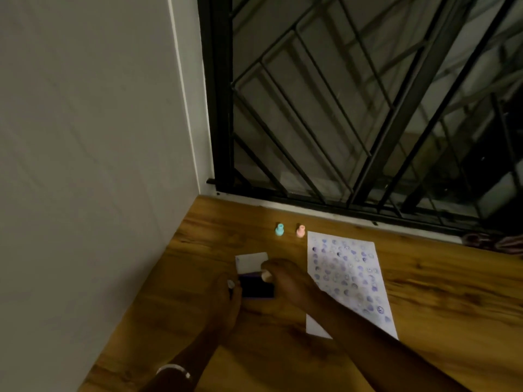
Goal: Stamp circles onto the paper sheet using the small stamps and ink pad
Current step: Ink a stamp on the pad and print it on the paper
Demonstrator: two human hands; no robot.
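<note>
A dark purple ink pad [256, 288] lies on the wooden table [424, 306] with its white lid [250, 261] folded back behind it. My left hand [226, 301] grips the pad's left side. My right hand [285, 281] rests over the pad's right side, fingers curled; whether it holds a stamp I cannot tell. To the right lies the paper sheet [351, 278], covered with several purple round stamp marks. A teal stamp [279, 230] and a pink stamp [300, 230] stand upright behind the pad, apart from both hands.
A white wall [99, 137] runs along the table's left edge. A black window grille [353, 108] stands behind the table. A dark bundle [492, 242] lies at the far right by the sill.
</note>
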